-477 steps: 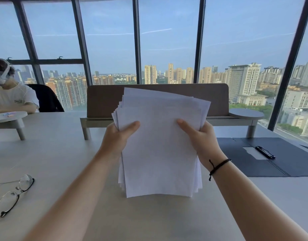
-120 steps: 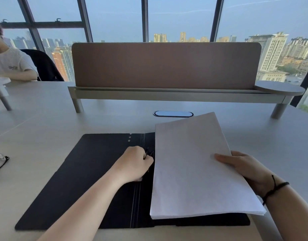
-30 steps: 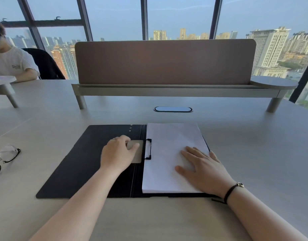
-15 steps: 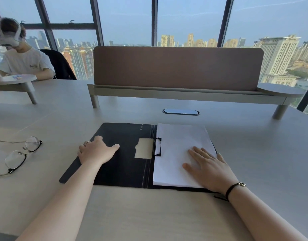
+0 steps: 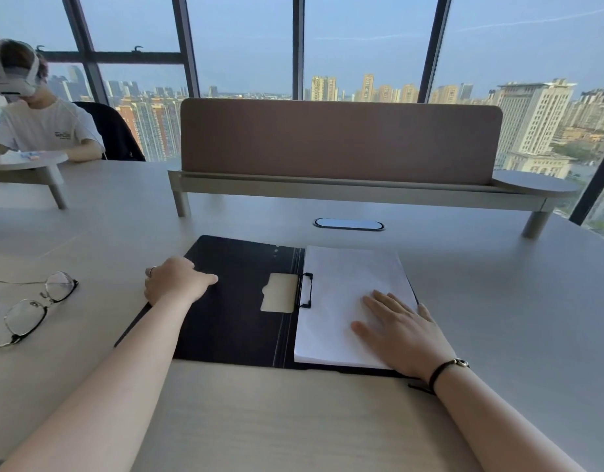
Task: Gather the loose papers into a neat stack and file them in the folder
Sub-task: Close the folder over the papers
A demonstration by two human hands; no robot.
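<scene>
A black folder lies open on the table in front of me. A neat white paper stack lies on its right half, its left edge under the black spring clip by the spine. My right hand rests flat on the stack's near right corner, fingers spread. My left hand is at the outer edge of the folder's left cover, thumb on top and fingers curled around the edge. A beige tab shows on the cover beside the clip.
A pair of glasses lies on the table to the left. A brown divider screen on a raised shelf crosses the table behind the folder, with a cable port in front. Another person sits at the far left.
The papers went from my hands into the folder and under the clip. Over the last second my left hand moved from the clip to the left cover's outer edge; my right hand stayed put.
</scene>
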